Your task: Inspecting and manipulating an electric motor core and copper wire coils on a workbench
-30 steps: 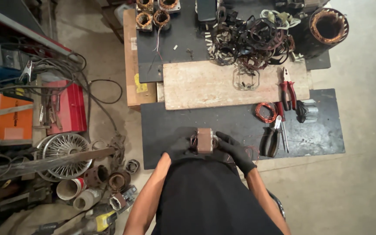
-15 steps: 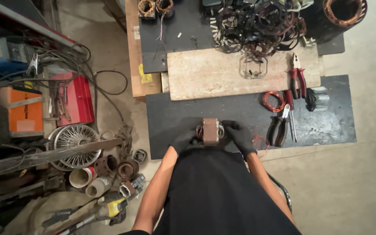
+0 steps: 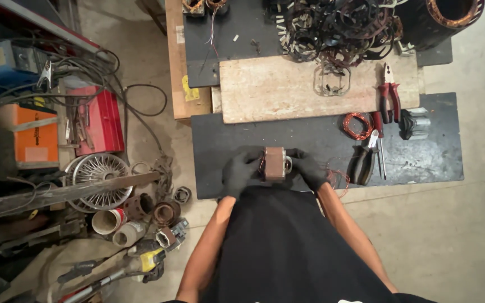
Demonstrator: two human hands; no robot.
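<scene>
We hold one small brown wound block (image 3: 274, 163) between both gloved hands, low over the near edge of the dark bench (image 3: 310, 134). Our left hand (image 3: 241, 173) grips its left side with the fingers wrapped around it; our right hand (image 3: 307, 168) is clenched on its right side. We count two black gloves, one on each hand.

On the bench to the right we count one coil of copper wire (image 3: 357, 125), one pair of red-handled pliers (image 3: 389, 95), one pair of dark-handled cutters (image 3: 364, 159) and one small dark finned part (image 3: 413, 123). A pale wooden board (image 3: 276, 90) lies beyond the block, with one tangle of dark old windings (image 3: 332, 25) at its far edge.

On the floor to our left sit one red toolbox (image 3: 101, 120), one orange box (image 3: 32, 137) and one round wire fan guard (image 3: 97, 174).
</scene>
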